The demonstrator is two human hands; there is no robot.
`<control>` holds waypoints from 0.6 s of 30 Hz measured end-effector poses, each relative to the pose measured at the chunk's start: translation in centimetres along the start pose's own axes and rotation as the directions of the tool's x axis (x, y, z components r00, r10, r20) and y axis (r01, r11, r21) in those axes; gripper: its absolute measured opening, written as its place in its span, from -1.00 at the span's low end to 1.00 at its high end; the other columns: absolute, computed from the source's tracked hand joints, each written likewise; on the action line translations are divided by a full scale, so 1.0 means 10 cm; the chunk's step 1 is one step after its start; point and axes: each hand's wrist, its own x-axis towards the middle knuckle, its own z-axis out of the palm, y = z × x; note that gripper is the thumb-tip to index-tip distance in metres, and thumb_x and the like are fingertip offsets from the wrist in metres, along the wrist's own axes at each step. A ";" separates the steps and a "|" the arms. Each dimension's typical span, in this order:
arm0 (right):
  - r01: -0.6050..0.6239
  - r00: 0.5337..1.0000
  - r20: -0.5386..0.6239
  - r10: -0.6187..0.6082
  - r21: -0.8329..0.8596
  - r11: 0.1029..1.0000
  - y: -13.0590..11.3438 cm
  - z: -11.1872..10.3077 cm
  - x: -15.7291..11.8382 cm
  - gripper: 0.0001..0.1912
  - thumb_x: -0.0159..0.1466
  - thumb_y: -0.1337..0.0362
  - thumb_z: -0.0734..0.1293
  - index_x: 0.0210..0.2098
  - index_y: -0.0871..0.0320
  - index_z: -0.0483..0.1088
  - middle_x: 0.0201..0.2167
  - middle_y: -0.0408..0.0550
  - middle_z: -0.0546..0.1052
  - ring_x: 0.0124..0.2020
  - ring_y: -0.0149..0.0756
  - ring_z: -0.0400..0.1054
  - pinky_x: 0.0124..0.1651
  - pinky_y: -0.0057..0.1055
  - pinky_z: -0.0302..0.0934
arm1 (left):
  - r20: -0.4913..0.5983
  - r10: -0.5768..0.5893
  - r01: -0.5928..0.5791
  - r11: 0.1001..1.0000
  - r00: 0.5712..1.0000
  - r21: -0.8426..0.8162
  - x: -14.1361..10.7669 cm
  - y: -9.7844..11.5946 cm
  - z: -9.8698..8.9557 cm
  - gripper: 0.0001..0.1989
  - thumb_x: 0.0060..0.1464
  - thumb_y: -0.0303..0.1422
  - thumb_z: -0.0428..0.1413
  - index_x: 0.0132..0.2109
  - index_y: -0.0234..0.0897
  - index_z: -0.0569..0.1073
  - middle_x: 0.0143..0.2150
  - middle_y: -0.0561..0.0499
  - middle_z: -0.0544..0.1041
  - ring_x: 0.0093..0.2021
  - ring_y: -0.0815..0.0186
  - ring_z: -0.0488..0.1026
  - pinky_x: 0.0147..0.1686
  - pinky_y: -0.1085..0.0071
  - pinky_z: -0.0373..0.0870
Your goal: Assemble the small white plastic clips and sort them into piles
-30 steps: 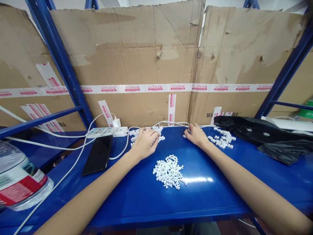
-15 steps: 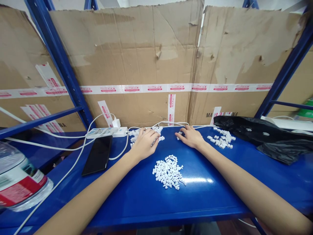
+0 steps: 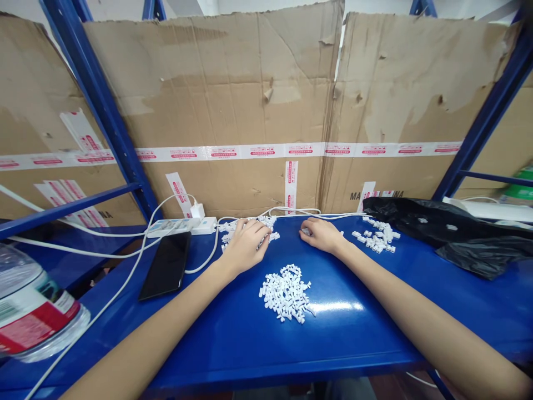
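Observation:
My left hand (image 3: 247, 244) rests at the back of the blue table, over a spread of small white plastic pieces (image 3: 271, 223). Its fingers are curled, and a bit of white shows between thumb and fingertips. Across from it, my right hand (image 3: 322, 235) is closed with the fingers bent inward around a small white plastic piece (image 3: 307, 231), mostly hidden by them. Between my forearms lies a heap of tiny white pegs (image 3: 286, 294). Further right sits another group of white block-like pieces (image 3: 378, 235), apart from my right hand.
A black phone (image 3: 165, 265) lies left of my left hand, beside a white power strip (image 3: 183, 226) with cables. A large plastic bottle (image 3: 35, 311) stands at far left. A black plastic bag (image 3: 425, 228) lies at right. Cardboard (image 3: 233, 111) walls off the back.
My right hand has curled its fingers inward and drawn slightly back around the white piece. My left hand has hardly moved.

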 end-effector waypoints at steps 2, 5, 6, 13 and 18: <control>-0.017 1.000 0.003 0.017 -0.006 1.000 0.00 0.00 0.00 -0.75 0.40 0.18 0.22 -0.16 0.15 0.49 -0.14 0.02 0.56 -0.14 -0.17 0.48 -0.21 -0.39 0.15 | 0.004 -0.001 0.001 1.000 1.000 0.001 0.00 0.00 0.00 -0.86 0.30 -0.47 -0.01 -0.15 -0.27 0.45 -0.13 -0.07 0.60 -0.07 0.16 0.47 0.04 0.13 0.20; -0.042 0.999 0.010 0.043 -0.023 0.999 0.01 -0.01 0.00 -0.75 0.40 0.20 0.20 -0.15 0.16 0.47 -0.13 0.04 0.57 -0.13 -0.17 0.48 -0.22 -0.38 0.14 | 0.005 -0.002 0.002 1.000 1.000 0.005 0.00 0.00 -0.01 -0.86 0.30 -0.46 -0.01 -0.15 -0.27 0.45 -0.13 -0.06 0.59 -0.06 0.16 0.47 0.04 0.13 0.20; -0.046 0.999 0.014 0.047 -0.028 0.999 0.01 -0.01 -0.01 -0.75 0.40 0.20 0.20 -0.15 0.16 0.47 -0.13 0.04 0.56 -0.13 -0.16 0.48 -0.22 -0.38 0.14 | 0.004 -0.003 0.003 1.000 1.000 0.005 0.00 0.00 -0.01 -0.86 0.31 -0.46 -0.02 -0.15 -0.26 0.44 -0.13 -0.06 0.59 -0.06 0.16 0.47 0.04 0.13 0.20; -0.021 0.999 -0.038 0.018 -0.066 0.998 -0.02 -0.04 -0.02 -0.75 0.45 0.25 0.15 -0.11 0.19 0.43 -0.09 0.08 0.54 -0.06 -0.15 0.45 -0.13 -0.37 0.21 | -0.007 -0.010 0.010 1.000 1.000 0.004 0.00 0.00 -0.01 -0.85 0.31 -0.46 -0.03 -0.16 -0.27 0.44 -0.13 -0.05 0.59 -0.07 0.15 0.47 0.04 0.11 0.20; -0.021 0.998 -0.057 0.018 -0.047 0.999 -0.07 -0.06 -0.01 -0.72 0.49 0.26 0.11 -0.07 0.22 0.41 -0.08 0.12 0.50 -0.06 -0.15 0.44 -0.05 -0.37 0.24 | -0.004 -0.004 0.004 1.000 1.000 0.013 0.00 0.00 -0.01 -0.85 0.32 -0.46 -0.03 -0.16 -0.26 0.44 -0.14 -0.05 0.59 -0.08 0.16 0.48 0.05 0.11 0.19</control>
